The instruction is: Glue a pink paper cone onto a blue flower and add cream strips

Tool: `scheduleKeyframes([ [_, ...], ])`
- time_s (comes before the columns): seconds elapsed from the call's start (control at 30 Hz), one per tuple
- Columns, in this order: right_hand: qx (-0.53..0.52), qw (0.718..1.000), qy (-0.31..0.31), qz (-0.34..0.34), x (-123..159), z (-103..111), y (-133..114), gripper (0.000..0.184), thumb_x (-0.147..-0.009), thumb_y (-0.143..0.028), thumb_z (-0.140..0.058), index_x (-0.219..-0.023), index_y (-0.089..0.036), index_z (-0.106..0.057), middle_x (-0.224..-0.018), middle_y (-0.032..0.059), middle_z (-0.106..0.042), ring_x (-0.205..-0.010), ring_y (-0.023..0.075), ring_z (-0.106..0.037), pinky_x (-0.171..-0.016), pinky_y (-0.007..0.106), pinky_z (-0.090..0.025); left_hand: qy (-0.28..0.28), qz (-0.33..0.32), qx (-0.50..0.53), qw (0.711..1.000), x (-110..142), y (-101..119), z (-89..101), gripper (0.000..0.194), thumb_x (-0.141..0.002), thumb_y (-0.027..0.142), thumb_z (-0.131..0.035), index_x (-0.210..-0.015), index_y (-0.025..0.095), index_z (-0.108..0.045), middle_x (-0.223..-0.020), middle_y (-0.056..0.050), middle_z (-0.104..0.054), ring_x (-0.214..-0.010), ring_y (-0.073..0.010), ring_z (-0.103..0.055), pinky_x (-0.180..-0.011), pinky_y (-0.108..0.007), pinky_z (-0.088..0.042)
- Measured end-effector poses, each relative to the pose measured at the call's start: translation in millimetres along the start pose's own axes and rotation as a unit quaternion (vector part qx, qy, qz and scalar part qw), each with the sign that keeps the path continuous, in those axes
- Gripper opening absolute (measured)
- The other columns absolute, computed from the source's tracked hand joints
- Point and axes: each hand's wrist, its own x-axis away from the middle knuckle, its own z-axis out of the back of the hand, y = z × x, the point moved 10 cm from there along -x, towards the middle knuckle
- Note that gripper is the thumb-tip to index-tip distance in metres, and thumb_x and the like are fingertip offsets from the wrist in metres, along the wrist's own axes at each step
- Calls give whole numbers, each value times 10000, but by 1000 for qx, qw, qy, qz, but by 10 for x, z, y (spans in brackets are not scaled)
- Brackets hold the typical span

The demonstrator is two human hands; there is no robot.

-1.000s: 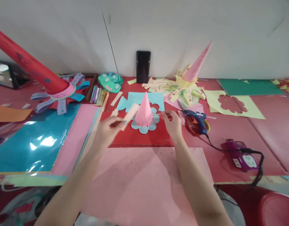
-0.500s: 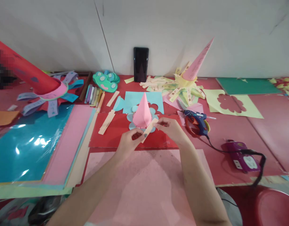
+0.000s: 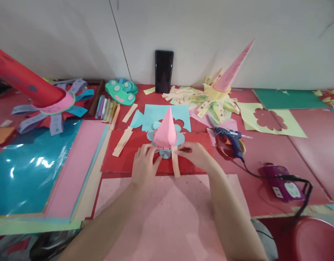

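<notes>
Pinching the cream strip alone now, the right hand seemingly positions it by the pink cone, but whether the left hand grasps anything is unclear.

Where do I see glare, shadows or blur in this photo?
Head view: white glare spots on the glossy blue sheet; head view: soft-edged shadows across the large pink sheet; head view: a dim pinkish reflection in the black phone; head view: the right hand and its pinched paper strip look slightly soft.
</notes>
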Motion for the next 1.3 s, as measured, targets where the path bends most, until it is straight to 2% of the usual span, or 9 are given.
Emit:
scheduleKeyframes([
  [0.17, 50, 998, 39, 5, 4, -16, -75, 127, -753, -311, -602, -706, -229, -687, -785, 0, -646, -691, 128, -558, -661, 259, -426, -26, 40, -35, 998, -34, -105, -94, 197, -781, 267, -666, -928, 192, -557, -961, -69, -553, -854, -239, -543, -702, -360, -440],
  [0.53, 109, 991, 72, 6, 13, -34, -88, 50, -753, -271, -599, -733, -231, -622, -799, 7, -641, -676, 141, -535, -639, 276, -412, -28, 37, -4, 999, -46, -127, -107, 184, -807, 236, -635, -969, 222, -549, -1020, -64, -570, -926, -242, -556, -759, -372, -439],
  [0.7, 92, 992, 89, 6, 12, 7, -73, 45, -763, -267, -590, -743, -231, -608, -803, 1, -648, -689, 142, -553, -632, 272, -415, -8, 26, 21, 999, -48, -127, -69, 191, -815, 185, -613, -993, 205, -545, -1073, -74, -569, -958, -240, -561, -802, -385, -444],
  [0.83, 76, 989, 124, 22, 10, 90, -77, 88, -785, -265, -563, -755, -230, -638, -821, 14, -650, -724, 151, -586, -660, 282, -434, 25, -14, 46, 999, -41, -12, 11, 133, -834, 189, -584, -965, 207, -567, -1052, -72, -573, -932, -222, -567, -803, -368, -453],
  [0.93, 84, 986, 144, 28, 4, 136, -68, 123, -794, -269, -549, -767, -234, -663, -834, 23, -645, -750, 164, -600, -684, 299, -451, -6, -61, 73, 995, -19, 140, -58, 94, -844, 202, -575, -937, 215, -579, -1007, -54, -587, -930, -209, -580, -798, -355, -457],
  [1.0, 104, 981, 161, 35, 0, 173, -65, 133, -796, -259, -543, -756, -235, -667, -844, 31, -639, -796, 181, -599, -708, 315, -460, -25, -67, 73, 995, -6, 179, -110, 74, -843, 218, -580, -916, 212, -582, -991, -55, -590, -920, -212, -589, -786, -361, -463],
  [1.1, 152, 965, 206, 63, 13, 267, -91, 123, -797, -254, -552, -817, -236, -673, -919, 57, -637, -904, 226, -577, -786, 373, -466, -8, -35, 55, 998, -7, 107, -90, 106, -848, 206, -562, -953, 211, -571, -1027, -79, -584, -923, -222, -593, -792, -376, -468],
  [1.2, 205, 944, 245, 84, 37, 320, -92, 237, -809, -294, -566, -1027, -248, -644, -1182, 91, -595, -1114, 288, -510, -899, 476, -431, 18, 23, 27, 999, -14, -50, -34, 247, -845, 198, -555, -1089, 208, -520, -1138, -118, -566, -999, -259, -577, -819, -404, -465],
  [1.3, 247, 934, 240, 91, 43, 245, -51, 383, -839, -361, -542, -1206, -252, -564, -1407, 97, -440, -1323, 316, -337, -979, 535, -377, 11, 50, 0, 999, -22, -140, -46, 396, -832, 233, -583, -1206, 193, -456, -1233, -147, -547, -1088, -300, -547, -857, -442, -452],
])
